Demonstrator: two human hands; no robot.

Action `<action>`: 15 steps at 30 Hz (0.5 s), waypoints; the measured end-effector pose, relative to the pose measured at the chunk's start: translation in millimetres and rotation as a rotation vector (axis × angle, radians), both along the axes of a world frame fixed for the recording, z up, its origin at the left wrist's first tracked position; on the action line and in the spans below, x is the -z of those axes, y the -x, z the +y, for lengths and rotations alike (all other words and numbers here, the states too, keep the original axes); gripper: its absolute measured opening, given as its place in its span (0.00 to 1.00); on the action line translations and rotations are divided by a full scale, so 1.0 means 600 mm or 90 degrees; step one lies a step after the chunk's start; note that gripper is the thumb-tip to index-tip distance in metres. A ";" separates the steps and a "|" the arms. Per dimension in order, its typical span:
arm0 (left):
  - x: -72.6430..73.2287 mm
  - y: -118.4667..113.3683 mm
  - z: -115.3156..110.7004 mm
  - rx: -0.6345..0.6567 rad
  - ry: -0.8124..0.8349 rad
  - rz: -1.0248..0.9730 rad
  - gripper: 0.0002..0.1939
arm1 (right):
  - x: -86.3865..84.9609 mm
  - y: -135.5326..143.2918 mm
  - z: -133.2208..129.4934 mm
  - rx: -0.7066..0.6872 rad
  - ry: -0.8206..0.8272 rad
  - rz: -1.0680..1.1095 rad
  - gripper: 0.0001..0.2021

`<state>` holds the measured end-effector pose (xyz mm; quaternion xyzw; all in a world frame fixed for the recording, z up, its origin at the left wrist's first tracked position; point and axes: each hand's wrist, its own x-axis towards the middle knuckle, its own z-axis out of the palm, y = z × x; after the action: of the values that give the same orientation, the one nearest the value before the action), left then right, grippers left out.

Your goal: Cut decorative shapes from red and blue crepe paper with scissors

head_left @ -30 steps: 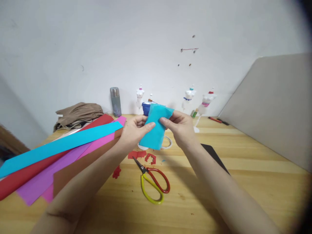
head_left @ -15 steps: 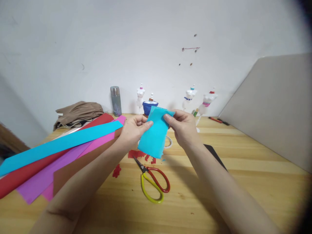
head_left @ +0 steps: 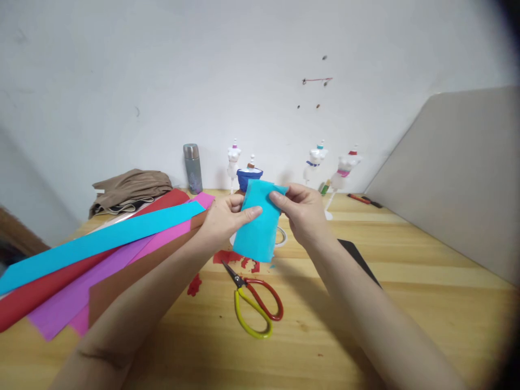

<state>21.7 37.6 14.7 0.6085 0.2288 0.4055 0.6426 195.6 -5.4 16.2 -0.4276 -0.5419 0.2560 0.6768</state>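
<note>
A small folded piece of blue crepe-like paper [head_left: 258,233] is held up above the table between both hands. My left hand [head_left: 227,216] grips its left edge, thumb lying flat across the front and fingers behind. My right hand [head_left: 303,208] pinches the upper right corner between thumb and fingers. Below the paper lie scissors [head_left: 239,281] with one red and one yellow handle, blades slightly toward the upper left. Red paper scraps [head_left: 225,257] and a red cut-out shape [head_left: 194,285] are near the blades. A roll of white tape [head_left: 281,236] is partly hidden behind the paper.
Sheets of coloured paper [head_left: 101,235] lie in a stack on the left, beside a folded brown cloth [head_left: 132,187]. A flask [head_left: 193,169] and several small white mannequins [head_left: 317,157] stand along the wall. A black flat object [head_left: 357,260] lies beyond my right forearm.
The blue paper has turned slightly more upright, its lower edge shifting right. My left thumb has slid further right across its front. The scissors have not moved.
</note>
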 end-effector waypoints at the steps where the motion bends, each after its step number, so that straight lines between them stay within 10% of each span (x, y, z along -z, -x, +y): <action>1: -0.002 0.000 -0.001 0.001 -0.001 0.014 0.23 | -0.001 0.000 -0.001 -0.009 0.007 -0.008 0.19; 15: -0.002 -0.002 -0.002 0.139 0.005 0.160 0.16 | -0.005 -0.008 -0.001 0.069 -0.015 0.030 0.14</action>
<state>22.7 36.2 16.1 0.6730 0.2415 0.2529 0.6517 200.3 -5.8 19.3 -0.4419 -0.5048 0.2226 0.7074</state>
